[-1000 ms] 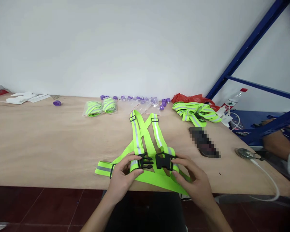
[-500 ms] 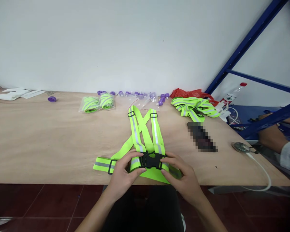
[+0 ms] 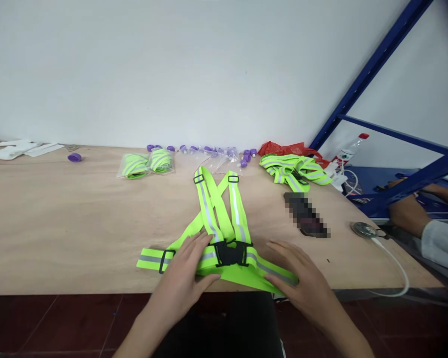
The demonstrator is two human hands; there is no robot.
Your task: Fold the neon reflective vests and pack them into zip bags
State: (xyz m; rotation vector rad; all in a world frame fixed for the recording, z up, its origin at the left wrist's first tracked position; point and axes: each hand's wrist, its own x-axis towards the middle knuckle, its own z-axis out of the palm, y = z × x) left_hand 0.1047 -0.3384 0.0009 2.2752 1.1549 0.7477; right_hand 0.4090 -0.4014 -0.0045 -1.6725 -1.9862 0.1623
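The bright green strap vest [image 3: 224, 233] with its black plastic buckle [image 3: 229, 252] clicked shut lies on the wooden desk [image 3: 78, 223]. The left hand [image 3: 184, 271] and right hand [image 3: 302, 281] rest flat and open on it, holding nothing. Smoothing comes next, I think.

Single head view, forward and down (close) over the table [image 3: 59, 223].

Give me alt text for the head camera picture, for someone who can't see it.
Two hands, left hand and right hand, lie flat on a neon yellow reflective harness with its black buckle closed, at the near edge of a wooden table. Bagged straps, purple caps and another harness lie behind; another person's arm shows far right.
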